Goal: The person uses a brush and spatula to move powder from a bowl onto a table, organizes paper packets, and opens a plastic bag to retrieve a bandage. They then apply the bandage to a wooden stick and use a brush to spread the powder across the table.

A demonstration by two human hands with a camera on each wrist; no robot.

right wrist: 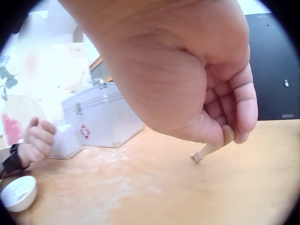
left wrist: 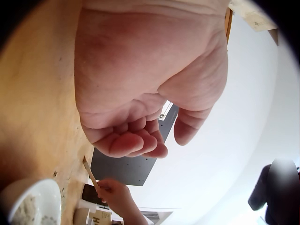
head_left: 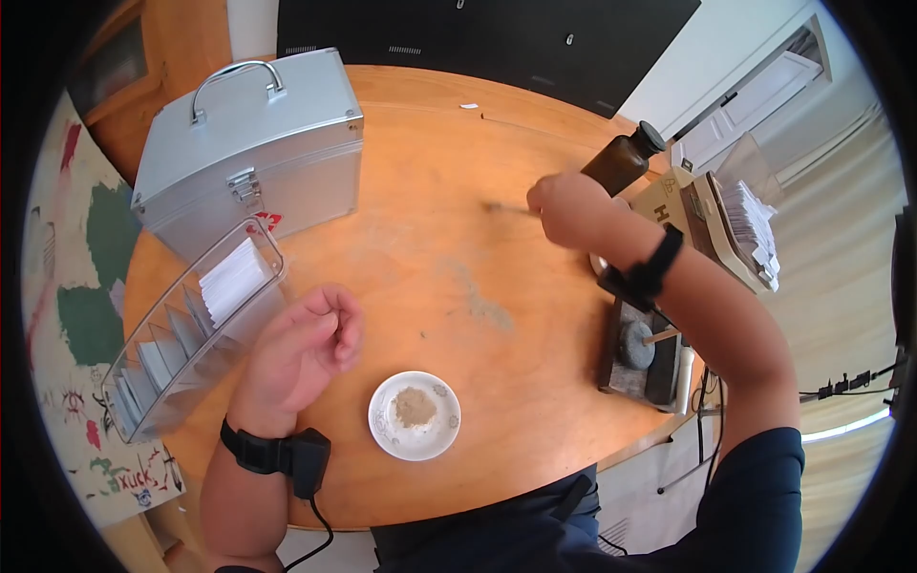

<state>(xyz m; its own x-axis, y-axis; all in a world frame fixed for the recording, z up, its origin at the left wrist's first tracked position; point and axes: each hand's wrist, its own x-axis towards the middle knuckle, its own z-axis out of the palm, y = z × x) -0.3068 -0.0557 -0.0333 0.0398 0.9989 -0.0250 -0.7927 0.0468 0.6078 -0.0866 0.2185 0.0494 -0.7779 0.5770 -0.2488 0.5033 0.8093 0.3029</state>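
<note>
My right hand [head_left: 581, 215] is raised over the far right of the table, gripping a small brush [right wrist: 206, 151] with a pale wooden handle between thumb and fingers. In the right wrist view the brush's brownish tip points down at the tabletop. My left hand [head_left: 304, 349] hovers at the left with fingers loosely curled and nothing in them. Just right of it a white bowl [head_left: 380, 435] with a faint pattern stands near the table's front edge. Beige powder [head_left: 415, 407] lies in a small heap inside the bowl.
A silver case [head_left: 287, 162] and a clear divided holder [head_left: 143, 396] of white packets line the left. At the right are a brown bottle [head_left: 616, 164], a box of paper packets [head_left: 750, 224] and a dark tray [head_left: 616, 372] with a grey stone disc [head_left: 633, 346]. Pale smudges mark the wooden tabletop [head_left: 535, 382].
</note>
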